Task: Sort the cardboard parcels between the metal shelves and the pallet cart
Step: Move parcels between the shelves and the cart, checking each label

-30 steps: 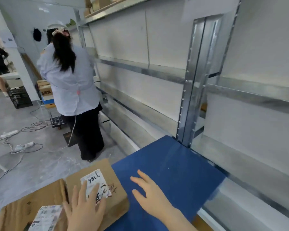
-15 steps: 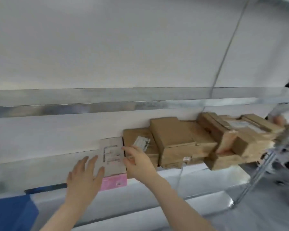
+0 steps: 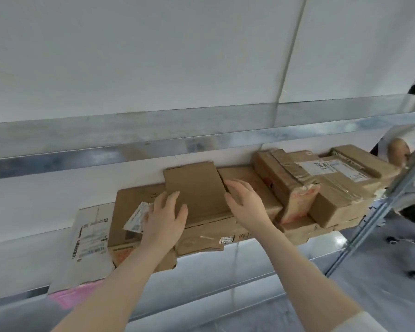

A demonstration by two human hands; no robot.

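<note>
Parcel sits on the pile mid-shelf, pushed to the back edge. Left grip and right grip are both spread, flanking its sides, prob squaring it w/ the pile so nothing slides off.

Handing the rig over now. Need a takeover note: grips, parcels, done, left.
Left grip: open hand, fingers spread at the left edge of the flat cardboard parcel.
Right grip: open hand, touching that parcel's right edge.
Parcels: the flat one lies on a wide cardboard box on the metal shelf. Taped boxes sit to its right, a white-labelled box to its left.
Done: several parcels are on the shelf.
Left: nothing is gripped yet. The pallet cart is out of view, so the remaining count is unknown.
</note>
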